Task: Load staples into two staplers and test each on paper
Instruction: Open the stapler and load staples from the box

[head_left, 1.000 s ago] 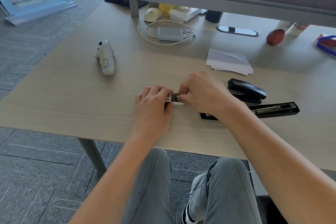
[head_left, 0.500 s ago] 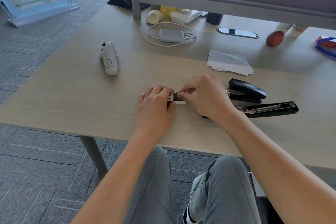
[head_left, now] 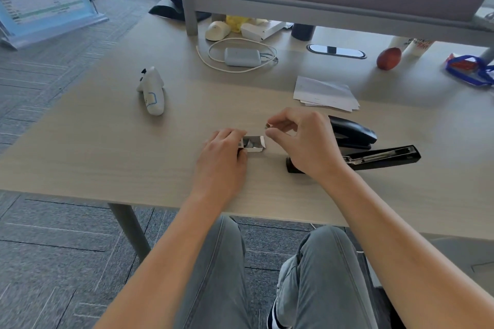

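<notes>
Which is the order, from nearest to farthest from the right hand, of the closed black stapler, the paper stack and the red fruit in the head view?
From the right hand:
1. Closed black stapler, just beside it on the right.
2. Paper stack, behind the hand, further up the desk.
3. Red fruit, far back on the right, near the partition.

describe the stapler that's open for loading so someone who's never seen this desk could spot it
On the light wood desk, look just right of the right hand, in front of the stack of white paper. Two black staplers lie there; the open stapler is the nearer one, flat and long with its metal staple channel showing, while the closed stapler behind it is humped.
</notes>
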`<move>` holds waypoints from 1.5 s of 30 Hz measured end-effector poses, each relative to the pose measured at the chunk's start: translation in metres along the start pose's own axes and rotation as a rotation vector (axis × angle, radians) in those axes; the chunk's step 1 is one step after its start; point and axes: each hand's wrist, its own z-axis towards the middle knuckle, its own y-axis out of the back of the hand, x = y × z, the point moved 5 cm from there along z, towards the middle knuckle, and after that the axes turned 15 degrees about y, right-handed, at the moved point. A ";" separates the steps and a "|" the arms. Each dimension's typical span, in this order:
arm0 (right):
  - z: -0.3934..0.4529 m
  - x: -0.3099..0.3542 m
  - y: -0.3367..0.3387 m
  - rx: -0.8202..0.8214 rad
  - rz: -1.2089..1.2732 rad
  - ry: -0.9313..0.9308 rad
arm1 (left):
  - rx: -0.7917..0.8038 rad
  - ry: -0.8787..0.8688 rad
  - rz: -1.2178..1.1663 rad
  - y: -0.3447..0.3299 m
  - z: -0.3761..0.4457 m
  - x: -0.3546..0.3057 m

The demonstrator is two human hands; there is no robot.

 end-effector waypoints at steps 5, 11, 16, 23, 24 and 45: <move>-0.023 -0.009 0.025 -0.036 -0.015 -0.036 | 0.001 -0.056 0.042 -0.002 -0.004 -0.009; -0.053 -0.025 0.063 -0.050 -0.100 -0.048 | -0.052 -0.168 0.045 -0.013 -0.023 -0.053; -0.075 -0.038 0.088 -0.029 -0.196 -0.025 | -0.031 -0.189 -0.022 -0.031 -0.049 -0.081; -0.086 -0.051 0.099 0.067 -0.294 0.013 | -0.013 -0.067 -0.009 -0.047 -0.055 -0.083; -0.087 -0.052 0.099 0.074 -0.296 0.021 | -0.013 -0.064 -0.008 -0.048 -0.054 -0.083; -0.074 -0.060 0.097 0.193 -0.351 -0.024 | -0.028 -0.070 -0.008 -0.052 -0.054 -0.085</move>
